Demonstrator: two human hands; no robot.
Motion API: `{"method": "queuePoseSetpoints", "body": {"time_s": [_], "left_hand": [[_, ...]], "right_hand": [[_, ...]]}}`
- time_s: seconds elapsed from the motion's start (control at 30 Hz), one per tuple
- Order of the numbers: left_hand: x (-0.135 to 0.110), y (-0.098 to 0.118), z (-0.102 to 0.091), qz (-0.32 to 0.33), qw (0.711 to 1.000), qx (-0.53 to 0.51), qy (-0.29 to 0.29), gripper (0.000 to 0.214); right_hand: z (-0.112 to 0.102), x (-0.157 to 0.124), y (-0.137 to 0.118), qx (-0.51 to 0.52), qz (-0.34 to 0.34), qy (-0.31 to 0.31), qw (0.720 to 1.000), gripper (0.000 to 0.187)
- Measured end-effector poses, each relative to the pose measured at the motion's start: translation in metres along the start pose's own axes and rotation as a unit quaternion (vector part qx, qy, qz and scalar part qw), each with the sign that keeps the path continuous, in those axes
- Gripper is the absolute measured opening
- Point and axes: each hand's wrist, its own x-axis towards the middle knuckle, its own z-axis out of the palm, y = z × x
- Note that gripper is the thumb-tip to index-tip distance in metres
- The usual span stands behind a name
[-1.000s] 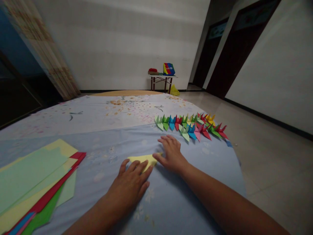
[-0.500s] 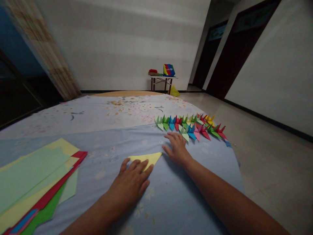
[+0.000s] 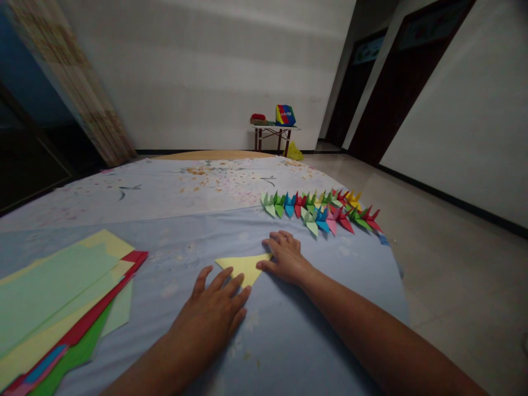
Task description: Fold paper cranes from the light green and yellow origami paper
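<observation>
A yellow sheet of paper (image 3: 246, 266), folded into a triangle, lies on the blue tablecloth (image 3: 313, 341) in front of me, its long edge away from me. My left hand (image 3: 218, 302) rests at its near left side, fingers spread, with the fingertips over the paper's lower edge. At the paper's right corner is my right hand (image 3: 284, 256). Its thumb reaches onto the paper and its other fingers stretch out just past the corner. Neither hand grips the paper.
Folded paper cranes (image 3: 322, 212) in several colours stand in rows at the right back. On the left lies a stack of coloured paper sheets (image 3: 61, 297). A small table (image 3: 274, 129) with a colourful box (image 3: 285, 115) stands by the far wall.
My right hand has moved left and toward me onto the triangle's right corner. My left hand has drawn back slightly, uncovering more of the paper's left side.
</observation>
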Motion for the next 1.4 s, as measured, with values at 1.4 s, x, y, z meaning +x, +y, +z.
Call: {"method": "queuePoseSetpoints", "body": {"time_s": [1.4], "left_hand": [[0.001, -0.045, 0.004, -0.129, 0.991, 0.025, 0.022, 0.043]], "right_hand": [[0.014, -0.003, -0.003, 0.059, -0.106, 0.039, 0.992, 0.045]]}}
